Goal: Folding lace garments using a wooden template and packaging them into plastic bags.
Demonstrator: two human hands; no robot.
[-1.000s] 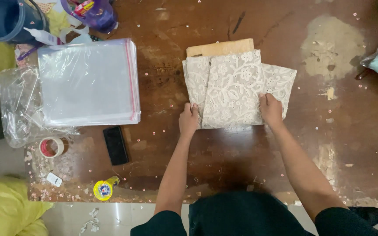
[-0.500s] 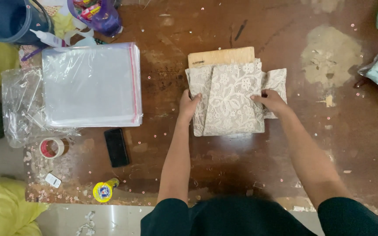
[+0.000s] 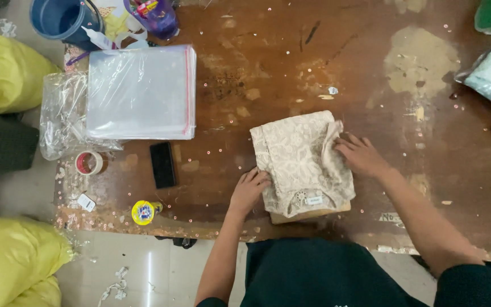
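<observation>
A beige lace garment (image 3: pixel 299 162) lies folded into a compact rectangle on a worn brown table (image 3: pixel 291 62), with a thin cardboard sheet (image 3: pixel 313 214) showing under its near edge. My left hand (image 3: pixel 249 190) presses against the garment's lower left edge, fingers spread. Resting on the right side of the garment, my right hand (image 3: pixel 362 155) pushes the bunched lace fold there. Neither hand lifts the fabric.
A stack of clear plastic bags with red strips (image 3: pixel 140 94) lies at the left. Near it are a black phone (image 3: pixel 162 165), a tape roll (image 3: pixel 88 162), a yellow-capped item (image 3: pixel 143 212), a blue bucket (image 3: pixel 61 20). Yellow sacks (image 3: pixel 7 74) sit off the table.
The garment has been folded narrower and turned, its right flap brought in. It has shifted toward me, so the cardboard now shows at the near edge instead of the far one.
</observation>
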